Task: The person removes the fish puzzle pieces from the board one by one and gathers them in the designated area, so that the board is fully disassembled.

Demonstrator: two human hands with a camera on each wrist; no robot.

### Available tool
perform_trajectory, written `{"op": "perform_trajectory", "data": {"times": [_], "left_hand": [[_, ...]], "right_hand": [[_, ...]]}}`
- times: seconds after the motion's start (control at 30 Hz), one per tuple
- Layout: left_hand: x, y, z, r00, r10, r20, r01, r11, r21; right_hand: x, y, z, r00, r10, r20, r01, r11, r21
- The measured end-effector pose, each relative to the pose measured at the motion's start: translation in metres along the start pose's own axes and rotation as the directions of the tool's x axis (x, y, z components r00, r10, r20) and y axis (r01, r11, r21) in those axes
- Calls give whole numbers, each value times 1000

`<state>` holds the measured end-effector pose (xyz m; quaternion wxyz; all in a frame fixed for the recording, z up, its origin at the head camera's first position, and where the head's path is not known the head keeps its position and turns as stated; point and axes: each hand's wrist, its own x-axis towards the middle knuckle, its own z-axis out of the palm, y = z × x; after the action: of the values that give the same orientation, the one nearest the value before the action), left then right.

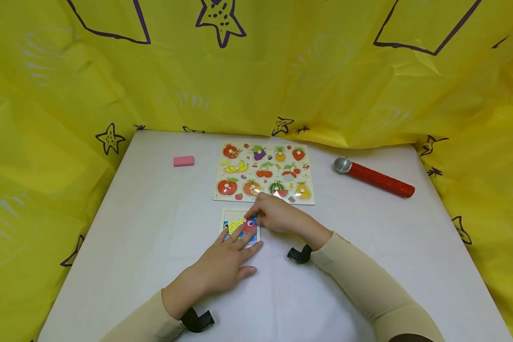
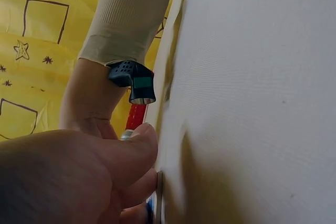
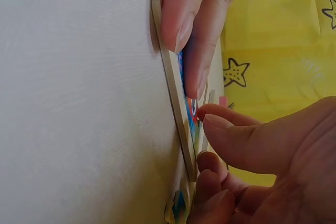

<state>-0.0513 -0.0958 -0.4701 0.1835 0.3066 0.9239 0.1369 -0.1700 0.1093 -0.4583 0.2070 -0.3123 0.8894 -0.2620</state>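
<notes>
Left hand [image 1: 222, 266]: laid flat, fingers straight, on the near edge of the small puzzle [image 1: 239, 227].
Right hand [image 1: 278, 216]: fingertips curled and pinched on a red piece [image 1: 250, 224] at the puzzle's right side.
Small puzzle: flat on the table [image 1: 145, 228], long axis running away from the person; no writing can be read.
Beyond: fruit board [image 1: 265, 173], eraser [image 1: 184, 161], microphone [image 1: 374, 177].

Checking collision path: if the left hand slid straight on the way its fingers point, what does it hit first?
Likely the right hand. The left hand lies flat on the small puzzle, fingers pointing up-right toward it. Beyond that sits the fruit board. Depth is unclear from the head view.
</notes>
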Motion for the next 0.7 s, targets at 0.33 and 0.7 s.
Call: {"op": "perform_trajectory", "data": {"times": [0.33,0.7], "left_hand": [[0,0,1,1000,-2,7,2,1000,-6],[1,-1,2,1000,-3,4,3,1000,6]], "right_hand": [[3,-5,5,999,21,-50,-22,1000,-21],[2,-6,7,994,0,-113,-4,1000,-31]]}}
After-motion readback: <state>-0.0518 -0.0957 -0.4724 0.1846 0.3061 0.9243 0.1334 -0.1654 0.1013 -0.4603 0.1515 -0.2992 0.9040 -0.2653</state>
